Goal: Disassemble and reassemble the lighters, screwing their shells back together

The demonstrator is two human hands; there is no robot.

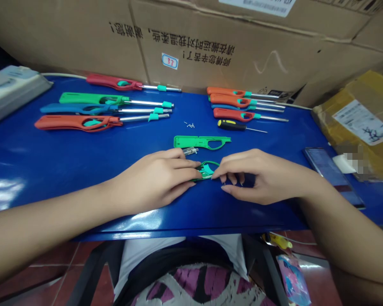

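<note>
Both my hands rest on a blue table [51, 170] over a green lighter half-shell [207, 170] with a teal trigger part. My left hand [159, 180] lies over its left end, fingers pressed on it. My right hand [255, 176] pinches the teal piece at the shell's right side with thumb and forefinger. Just beyond lies the other green half-shell [201, 141], with a small metal part [190, 150] beside it.
Several long-nosed lighters lie at the back left [98, 108] and back right [242, 104]. A yellow-handled screwdriver [236, 126] and tiny screws [189, 125] sit mid-table. A phone [332, 172] lies right; cardboard boxes [210, 38] stand behind; a parcel [360, 123] far right.
</note>
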